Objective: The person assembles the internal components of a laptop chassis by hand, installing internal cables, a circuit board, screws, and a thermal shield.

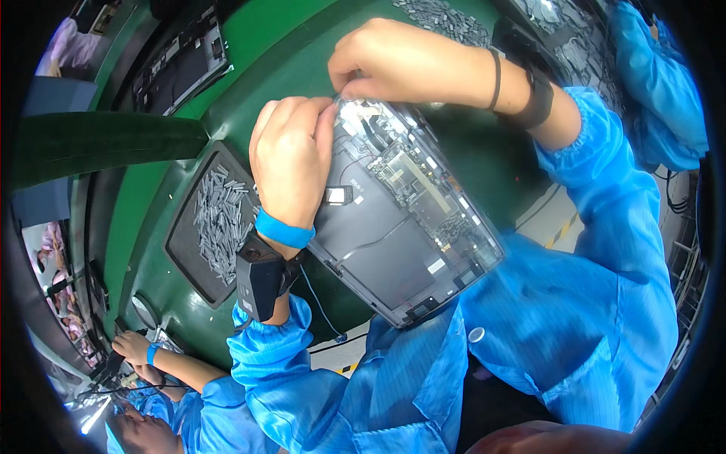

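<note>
An opened tablet [378, 253] lies slanted in front of me, its near end against my blue smock. Its inside shows a large dark battery, a circuit board [412, 181] along the right side and shiny parts at the far end. My left hand [291, 147] is closed at the far left corner, thumb and fingertips pinched on the tablet's edge. Beside it, my right hand [386, 64] reaches across the far end, its fingers curled in a pinch. What the right fingertips hold is hidden. A small black-and-white part [338, 195] sits by my left wrist.
Left of the tablet, a dark tray [181, 242] holds many small grey strips on the green table [170, 291]. More grey pieces [446, 21] lie at the far side. Another opened device [181, 64] stands far left. Co-workers sit at lower left [193, 378] and upper right [658, 91].
</note>
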The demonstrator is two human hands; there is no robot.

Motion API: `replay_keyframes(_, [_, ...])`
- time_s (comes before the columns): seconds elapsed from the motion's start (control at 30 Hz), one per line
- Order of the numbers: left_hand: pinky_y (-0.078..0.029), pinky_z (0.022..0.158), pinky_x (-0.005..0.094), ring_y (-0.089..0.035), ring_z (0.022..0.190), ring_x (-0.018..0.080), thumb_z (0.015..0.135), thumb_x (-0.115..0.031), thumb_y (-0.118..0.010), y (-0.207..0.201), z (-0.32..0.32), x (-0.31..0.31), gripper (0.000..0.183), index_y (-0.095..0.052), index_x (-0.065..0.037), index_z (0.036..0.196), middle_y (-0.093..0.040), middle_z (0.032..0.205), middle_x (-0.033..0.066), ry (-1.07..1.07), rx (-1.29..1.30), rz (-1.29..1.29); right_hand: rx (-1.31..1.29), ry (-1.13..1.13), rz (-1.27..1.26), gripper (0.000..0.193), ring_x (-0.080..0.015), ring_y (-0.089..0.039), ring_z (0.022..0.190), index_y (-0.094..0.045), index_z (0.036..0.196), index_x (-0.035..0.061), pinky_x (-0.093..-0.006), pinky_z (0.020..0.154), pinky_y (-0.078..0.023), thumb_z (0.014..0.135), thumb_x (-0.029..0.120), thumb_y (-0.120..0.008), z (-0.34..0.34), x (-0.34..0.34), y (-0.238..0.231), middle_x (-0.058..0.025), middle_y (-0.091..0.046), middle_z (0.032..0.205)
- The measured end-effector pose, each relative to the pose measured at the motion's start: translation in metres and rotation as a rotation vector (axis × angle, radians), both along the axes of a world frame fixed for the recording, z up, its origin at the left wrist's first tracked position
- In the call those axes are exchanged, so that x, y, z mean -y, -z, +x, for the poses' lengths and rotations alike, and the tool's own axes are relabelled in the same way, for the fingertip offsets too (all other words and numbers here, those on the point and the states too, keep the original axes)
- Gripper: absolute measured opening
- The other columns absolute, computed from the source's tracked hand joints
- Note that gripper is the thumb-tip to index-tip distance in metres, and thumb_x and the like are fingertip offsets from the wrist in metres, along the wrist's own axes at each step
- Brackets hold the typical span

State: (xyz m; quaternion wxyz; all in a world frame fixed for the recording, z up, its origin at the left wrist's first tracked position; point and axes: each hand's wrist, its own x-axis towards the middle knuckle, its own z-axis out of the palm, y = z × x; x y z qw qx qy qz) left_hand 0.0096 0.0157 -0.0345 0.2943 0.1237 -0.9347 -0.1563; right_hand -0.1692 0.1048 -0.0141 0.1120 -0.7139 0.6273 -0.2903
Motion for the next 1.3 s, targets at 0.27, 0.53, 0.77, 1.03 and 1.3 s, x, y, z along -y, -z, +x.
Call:
replay_keyframes(0.27, [-0.049, 0.072, 0.0366, -0.062, 0.077, 0.0283, 0.078, -0.004, -0.071, -0.004, 0.006, 0.001, 0.007, -0.070, -0.001, 0.085, -0.068, 0.084, 0.0108, 0.004, -0.004, -0.051, -0.237, -0.190, -0.025, 0.006, -0.0340, -0.065, 0.067, -0.064, 0.069, -0.0018, -0.0403, 0.062, -0.052, 0.069, 0.004, -0.063, 0.002, 0.011, -0.012, -0.0177, -0.063, 0.066])
replay_keyframes(0.53, [-0.051, 0.070, 0.0367, -0.063, 0.077, 0.0280, 0.078, -0.003, -0.071, 0.001, 0.001, 0.000, 0.011, -0.070, -0.001, 0.088, -0.068, 0.084, 0.0111, 0.031, 0.017, -0.148, -0.405, -0.168, -0.088, 0.007, -0.0355, -0.066, 0.066, -0.063, 0.067, -0.0016, -0.0413, 0.061, -0.055, 0.069, 0.005, -0.064, 0.003, 0.006, -0.007, -0.0201, -0.063, 0.066])
replay_keyframes(0.77, [-0.051, 0.068, 0.0367, -0.063, 0.075, 0.0278, 0.077, -0.004, -0.072, 0.002, 0.000, -0.001, 0.010, -0.069, -0.002, 0.086, -0.066, 0.082, 0.0107, 0.036, 0.018, -0.181, -0.421, -0.184, -0.085, 0.007, -0.0350, -0.066, 0.064, -0.063, 0.065, -0.0013, -0.0398, 0.061, -0.055, 0.067, 0.005, -0.064, 0.003, 0.004, -0.007, -0.0197, -0.063, 0.064])
replay_keyframes(1.03, [-0.049, 0.064, 0.0376, -0.061, 0.071, 0.0273, 0.075, -0.006, -0.072, 0.003, -0.003, 0.002, 0.008, -0.067, -0.004, 0.081, -0.062, 0.075, 0.0096, 0.031, 0.027, -0.258, -0.435, -0.153, -0.067, 0.006, -0.0349, -0.066, 0.065, -0.063, 0.065, -0.0013, -0.0395, 0.060, -0.055, 0.067, 0.005, -0.064, 0.005, 0.005, -0.008, -0.0202, -0.063, 0.064])
replay_keyframes(1.3, [-0.049, 0.064, 0.0373, -0.062, 0.071, 0.0274, 0.077, -0.007, -0.072, 0.002, -0.004, -0.001, 0.007, -0.066, -0.005, 0.081, -0.063, 0.077, 0.0093, 0.001, 0.034, -0.214, -0.335, -0.127, -0.087, 0.007, -0.0361, -0.065, 0.076, -0.064, 0.079, -0.0004, -0.0440, 0.068, -0.053, 0.078, 0.007, -0.062, -0.003, -0.008, -0.004, -0.0192, -0.064, 0.076])
